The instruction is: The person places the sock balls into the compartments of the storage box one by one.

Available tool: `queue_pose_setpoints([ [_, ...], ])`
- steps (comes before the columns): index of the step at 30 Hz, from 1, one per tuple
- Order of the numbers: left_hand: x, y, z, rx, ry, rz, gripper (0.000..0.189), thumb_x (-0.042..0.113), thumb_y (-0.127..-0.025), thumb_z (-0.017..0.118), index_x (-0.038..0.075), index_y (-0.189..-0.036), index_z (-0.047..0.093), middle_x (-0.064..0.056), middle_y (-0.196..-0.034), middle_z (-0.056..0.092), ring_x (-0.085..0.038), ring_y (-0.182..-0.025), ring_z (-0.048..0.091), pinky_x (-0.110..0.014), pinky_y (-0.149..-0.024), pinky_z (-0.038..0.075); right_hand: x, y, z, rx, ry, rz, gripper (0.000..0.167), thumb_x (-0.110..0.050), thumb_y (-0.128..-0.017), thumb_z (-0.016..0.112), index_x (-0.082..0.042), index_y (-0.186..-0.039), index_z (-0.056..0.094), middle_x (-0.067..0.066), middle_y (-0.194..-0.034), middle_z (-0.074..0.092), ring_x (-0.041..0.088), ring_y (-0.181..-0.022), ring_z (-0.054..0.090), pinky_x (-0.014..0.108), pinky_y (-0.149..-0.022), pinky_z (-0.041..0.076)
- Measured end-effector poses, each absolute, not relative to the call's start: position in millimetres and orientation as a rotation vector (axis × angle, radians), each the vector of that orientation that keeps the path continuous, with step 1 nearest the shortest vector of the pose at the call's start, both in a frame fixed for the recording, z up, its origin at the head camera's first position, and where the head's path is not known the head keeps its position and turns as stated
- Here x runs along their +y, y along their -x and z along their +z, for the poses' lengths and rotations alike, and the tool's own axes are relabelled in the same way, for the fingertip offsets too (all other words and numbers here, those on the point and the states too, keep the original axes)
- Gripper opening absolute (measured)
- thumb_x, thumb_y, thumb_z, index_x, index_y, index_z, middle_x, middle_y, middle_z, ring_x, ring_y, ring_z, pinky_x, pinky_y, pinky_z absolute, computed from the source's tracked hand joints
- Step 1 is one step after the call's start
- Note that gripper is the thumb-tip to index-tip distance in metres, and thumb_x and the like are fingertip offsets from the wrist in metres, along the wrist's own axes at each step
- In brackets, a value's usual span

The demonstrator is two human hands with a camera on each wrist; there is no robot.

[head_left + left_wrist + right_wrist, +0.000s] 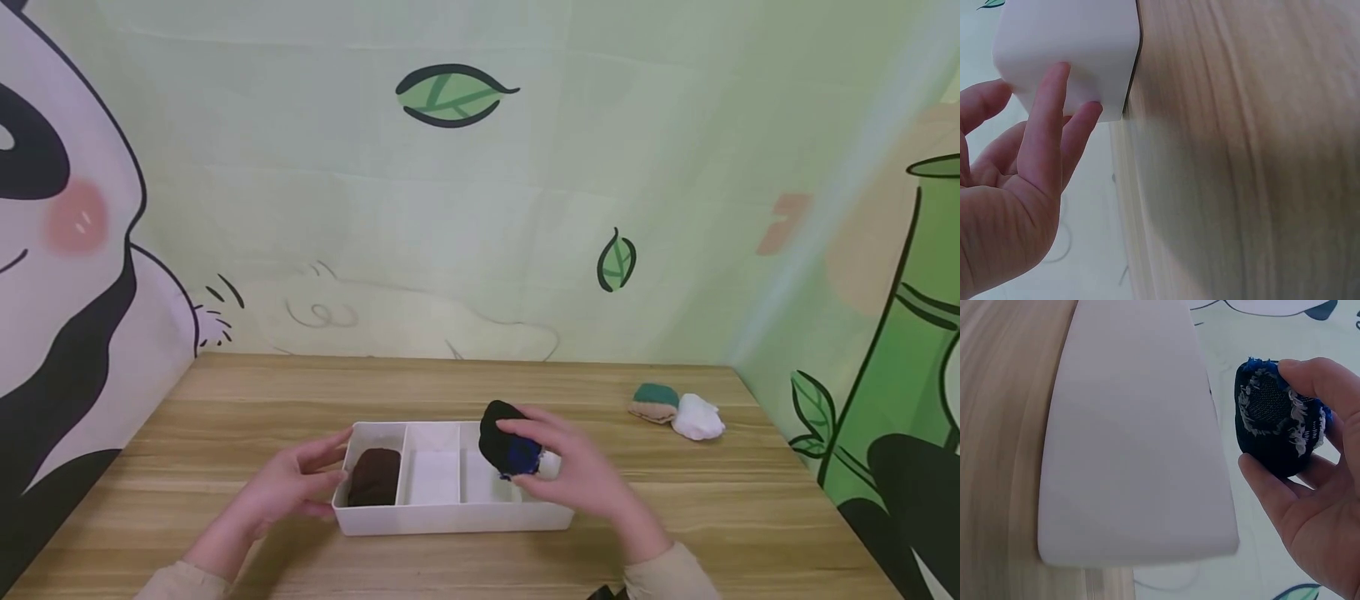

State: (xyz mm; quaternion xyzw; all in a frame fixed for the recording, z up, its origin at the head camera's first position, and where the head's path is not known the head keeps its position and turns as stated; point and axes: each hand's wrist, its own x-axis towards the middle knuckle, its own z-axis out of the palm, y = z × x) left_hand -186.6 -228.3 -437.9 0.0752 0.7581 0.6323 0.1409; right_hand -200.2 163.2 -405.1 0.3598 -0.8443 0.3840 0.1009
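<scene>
A long white divided box (453, 518) sits on the wooden table. In its leftmost compartment lies a dark brown balled-up cloth item (377, 477), likely a sock. Over the box's right part, my right hand (573, 458) holds a black rolled-up sock (1269, 419) between thumb and fingers. Blue and white loose threads show on that sock in the right wrist view. My left hand (288, 479) is at the box's left end. Its fairly straight fingers (1047, 125) touch the white end wall (1079, 56). The rightmost part of the box is partly hidden behind my right hand.
Toward the table's back right, a green and pink rolled cloth bundle (655, 402) lies against a white one (699, 417). A printed backdrop (337, 208) with a panda and leaves stands behind the table (285, 383).
</scene>
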Motion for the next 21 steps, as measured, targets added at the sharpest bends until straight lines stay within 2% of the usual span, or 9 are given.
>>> queue_pose_setpoints([
  [10, -228.3, 186.5, -438.3, 2.18, -0.22, 1.833, 0.069, 0.008, -0.094, 0.067, 0.001, -0.153, 0.032, -0.037, -0.148, 0.032, -0.037, -0.109, 0.062, -0.049, -0.074, 0.06, 140.6, 201.4, -406.7, -2.52, -1.103, 1.136, 0.061, -0.013, -0.077, 0.084, -0.022, -0.134, 0.063, 0.008, -0.147, 0.05, 0.033, -0.126, 0.053, 0.044, -0.095, 0.051],
  [21, -229.0, 187.4, -440.5, 2.184, -0.222, 1.831, 0.068, 0.007, -0.094, 0.066, 0.001, -0.153, 0.032, -0.037, -0.148, 0.032, -0.036, -0.108, 0.062, -0.048, -0.073, 0.06, 118.6, 203.0, -412.4, -2.441, -1.132, 1.189, 0.06, -0.01, -0.075, 0.085, -0.018, -0.131, 0.065, 0.012, -0.144, 0.052, 0.032, -0.125, 0.054, 0.045, -0.099, 0.049],
])
